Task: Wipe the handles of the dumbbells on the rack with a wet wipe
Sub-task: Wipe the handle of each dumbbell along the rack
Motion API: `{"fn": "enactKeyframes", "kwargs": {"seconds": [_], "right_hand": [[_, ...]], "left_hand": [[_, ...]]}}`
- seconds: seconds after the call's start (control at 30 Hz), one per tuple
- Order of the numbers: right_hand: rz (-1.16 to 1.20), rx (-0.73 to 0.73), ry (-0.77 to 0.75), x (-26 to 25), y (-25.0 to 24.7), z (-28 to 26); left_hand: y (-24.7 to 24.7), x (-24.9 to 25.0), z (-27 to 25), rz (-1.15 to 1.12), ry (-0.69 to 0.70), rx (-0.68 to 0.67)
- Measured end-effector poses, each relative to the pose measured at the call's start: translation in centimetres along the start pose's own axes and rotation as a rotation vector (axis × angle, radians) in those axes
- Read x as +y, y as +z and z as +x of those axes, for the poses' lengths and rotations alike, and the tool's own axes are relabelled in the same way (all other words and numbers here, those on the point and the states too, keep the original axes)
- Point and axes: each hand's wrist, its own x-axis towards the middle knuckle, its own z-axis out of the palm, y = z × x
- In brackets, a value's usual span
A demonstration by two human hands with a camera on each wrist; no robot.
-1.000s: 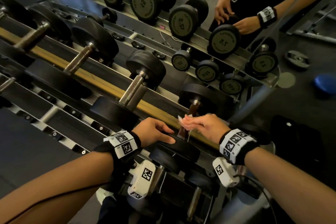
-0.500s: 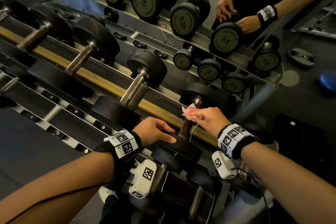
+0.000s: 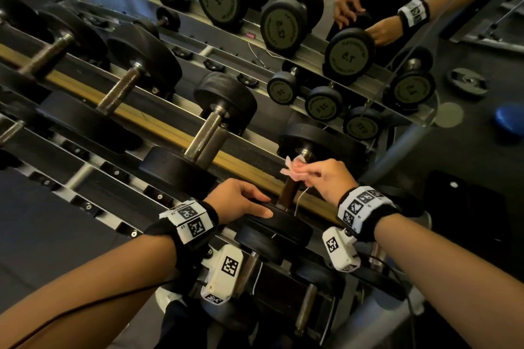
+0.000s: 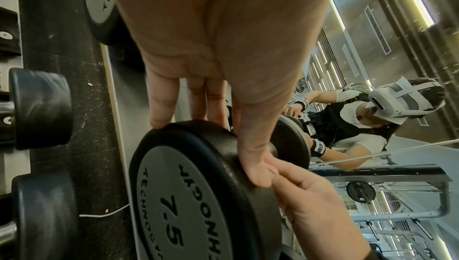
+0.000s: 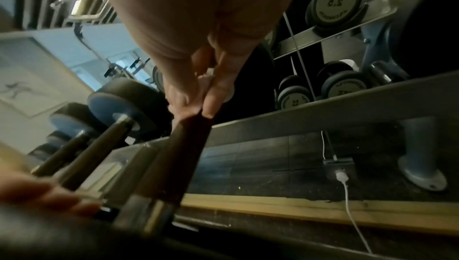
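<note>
A black 7.5 dumbbell (image 4: 188,205) lies at the right end of the rack's upper tier. My left hand (image 3: 255,204) holds its near head (image 3: 286,224), fingers over the rim and thumb along the edge. The dark handle (image 3: 287,190) runs up to the far head (image 3: 320,139). My right hand (image 3: 304,171) pinches a crumpled pinkish wet wipe (image 3: 289,167) around the handle's upper end, just below the far head. In the right wrist view, the fingers (image 5: 181,99) and thumb squeeze the wipe (image 5: 206,79) against the handle (image 5: 178,158).
More dumbbells (image 3: 207,133) lie in a row to the left on the same tier, others on the tier below. A mirror behind the rack reflects small dumbbells and the person's hands (image 3: 380,28). A white charging cable (image 5: 347,195) runs over the floor by the rack post.
My right hand has slid the wipe up the handle from its middle to the end by the far head. The left hand has stayed on the near head.
</note>
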Motion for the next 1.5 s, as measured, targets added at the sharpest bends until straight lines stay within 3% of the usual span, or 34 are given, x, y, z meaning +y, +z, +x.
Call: {"fn": "enactKeyframes", "kwargs": {"seconds": [0.13,0.2,0.27,0.33,0.43,0.53,0.63,0.73,0.8,0.87,0.97,1.03,1.13,1.37,1.5], "right_hand": [[-0.059,-0.256,-0.040,0.9,0.6,-1.3],[-0.246,-0.425,-0.096,0.9,0.9,-1.7],[-0.376,-0.502,-0.126,0.7,1.1,-1.5],[-0.222,-0.472,-0.047,0.1,0.8,-1.0],[0.043,-0.133,-0.026,-0.8,-0.3,0.2],[-0.008,0.061,-0.081,-0.2,-0.4,0.5],[-0.234,-0.020,-0.147,1.2,0.2,-0.7],[-0.381,-0.268,-0.202,1.8,1.0,-1.8],[-0.363,-0.393,-0.137,1.4,1.1,-1.7],[-0.247,-0.355,-0.069,0.6,0.5,-1.0],[-0.085,-0.051,-0.060,-0.5,-0.4,-0.1],[-0.127,0.033,-0.059,-0.6,-0.4,0.2],[-0.298,-0.001,-0.047,0.1,0.4,-0.1],[-0.427,0.000,-0.090,0.1,-0.2,0.3],[-0.515,-0.151,-0.102,-0.8,-0.1,0.6]], "left_hand": [[0.1,-0.1,-0.1,-0.010,0.029,0.005],[0.1,-0.1,-0.2,-0.015,0.033,0.009],[0.1,-0.1,-0.2,-0.011,0.035,0.006],[0.1,-0.1,-0.2,-0.010,0.042,0.006],[0.0,-0.2,-0.1,-0.034,0.042,0.007],[0.0,-0.2,0.0,-0.043,0.041,-0.002],[0.1,-0.3,0.0,-0.048,0.048,-0.002],[0.1,-0.4,0.0,-0.056,0.051,-0.004],[0.1,-0.3,0.0,-0.054,0.051,-0.004],[0.0,-0.3,0.0,-0.050,0.043,-0.004],[0.0,-0.3,0.0,-0.048,0.038,-0.010],[0.0,-0.2,-0.1,-0.043,0.038,-0.008],[-0.1,-0.1,-0.1,-0.035,0.036,-0.011],[-0.2,-0.1,-0.2,-0.032,0.032,-0.025],[0.0,-0.5,-0.2,-0.030,0.034,0.026]]}}
